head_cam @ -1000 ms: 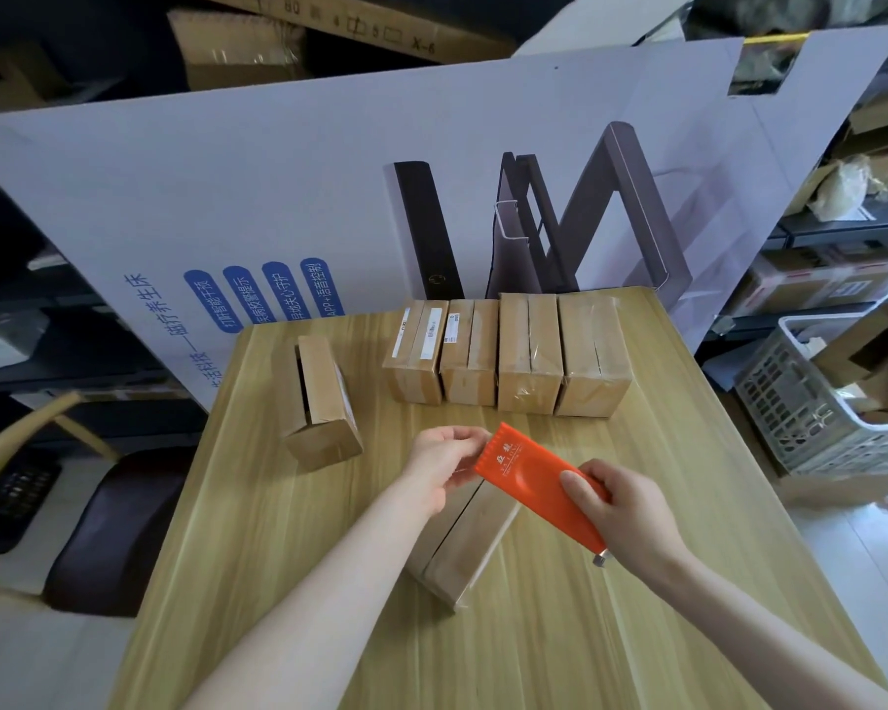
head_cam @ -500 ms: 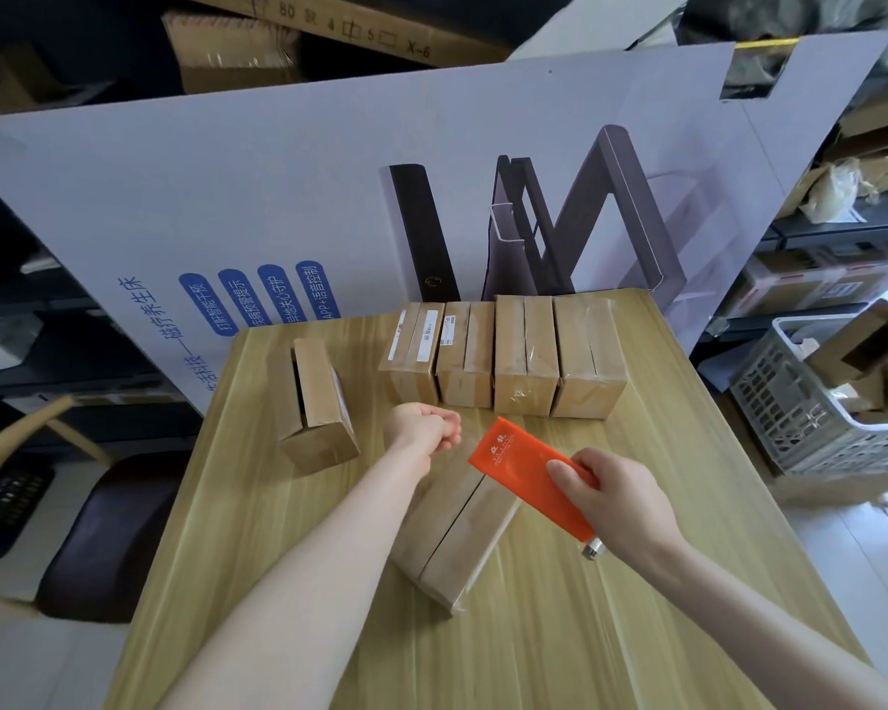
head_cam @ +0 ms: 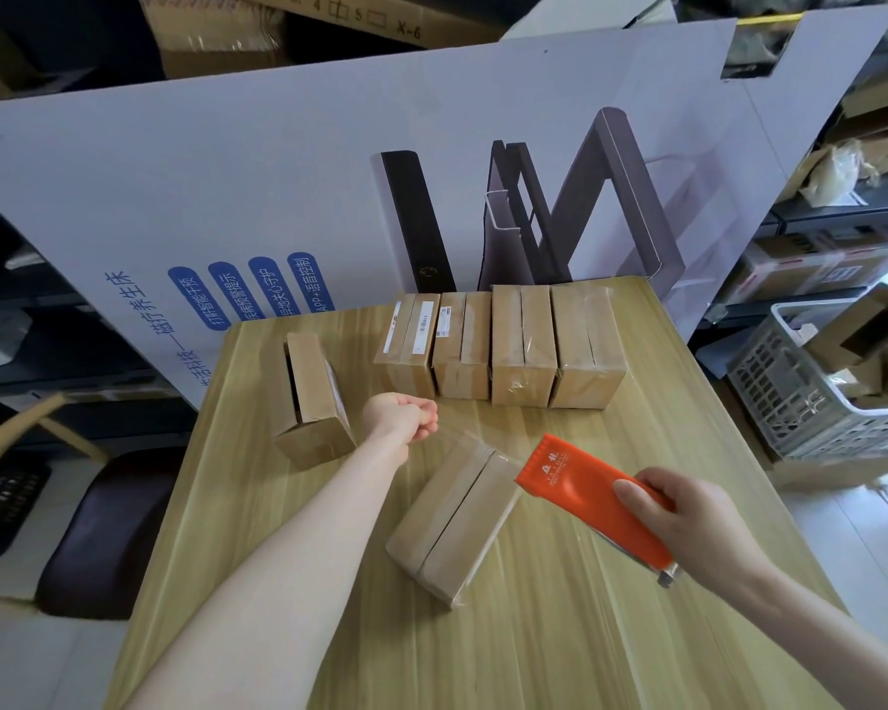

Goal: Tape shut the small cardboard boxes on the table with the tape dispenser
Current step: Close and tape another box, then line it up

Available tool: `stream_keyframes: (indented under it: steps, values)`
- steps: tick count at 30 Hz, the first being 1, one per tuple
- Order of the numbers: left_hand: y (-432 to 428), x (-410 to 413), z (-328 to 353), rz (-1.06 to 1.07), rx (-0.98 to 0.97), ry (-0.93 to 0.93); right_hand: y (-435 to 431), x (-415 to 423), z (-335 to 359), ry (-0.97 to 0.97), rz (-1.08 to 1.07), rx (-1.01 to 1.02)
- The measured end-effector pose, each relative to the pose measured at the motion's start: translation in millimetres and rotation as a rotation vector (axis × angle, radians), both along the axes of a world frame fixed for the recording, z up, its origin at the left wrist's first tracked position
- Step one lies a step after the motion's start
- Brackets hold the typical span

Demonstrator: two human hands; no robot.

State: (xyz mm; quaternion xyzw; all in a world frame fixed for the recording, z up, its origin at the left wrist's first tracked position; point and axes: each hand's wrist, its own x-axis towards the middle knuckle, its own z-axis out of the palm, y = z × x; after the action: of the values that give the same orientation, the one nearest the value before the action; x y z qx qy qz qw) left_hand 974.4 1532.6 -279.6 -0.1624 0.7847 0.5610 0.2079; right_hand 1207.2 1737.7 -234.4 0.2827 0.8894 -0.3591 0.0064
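Head view.

- Item 1: small brown cardboard box (head_cam: 452, 520), long and flat, lying slantwise on the counter with its flap seam facing up. Clear film shows at its near end. This box is the reference for all places below.
- Item 2: light wood-grain counter (head_cam: 278, 504), under the box.
- Item 3: orange plastic tape dispenser (head_cam: 585, 499), flat, with white lettering. It is held slanted to the right of the box, its toothed front edge just over the box's far right corner.
- Item 4: right hand (head_cam: 698, 520), to the right of the box, fingers wrapped over the dispenser's rear half.
- Item 5: left hand (head_cam: 401, 417), beyond the box's far left corner and raised off the counter. It is curled into a fist, pinching the end of a clear tape strip (head_cam: 475, 443). The strip is faint and runs from the fist to the dispenser's front edge, above the box's far end.
- Item 6: row of four brown cardboard boxes (head_cam: 498, 345), side by side beyond the box, at the counter's far edge. The two at right are wrapped in clear tape.
- Item 7: single brown cardboard box (head_cam: 314, 397), to the far left of the box, with a dark gap along its top.
- Item 8: large white printed cardboard panel (head_cam: 226, 171), upright behind the row.
- Item 9: white plastic lattice basket (head_cam: 811, 397), off the counter to the far right of the box, holding cardboard pieces.
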Motion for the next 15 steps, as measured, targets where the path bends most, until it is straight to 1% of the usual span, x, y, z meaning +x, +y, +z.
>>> stream_keyframes:
  steps: [3,6,11,15]
  values:
    - [7.2,0.2,-4.3,-0.026,-0.009,0.019,9.1,1.8,-7.9,-0.045,-0.006,0.064]
    - [16.1,0.4,-11.3,-0.078,-0.037,0.035,15.3,-7.4,-15.8,-0.149,0.014,0.09]
    - [23.2,-5.1,-26.7,-0.123,-0.13,0.049,16.7,-32.0,-31.9,-0.3,0.058,0.23]
    - [27.0,-9.4,-42.7,-0.125,-0.165,0.031,15.9,-45.2,-43.6,-0.353,0.063,0.244]
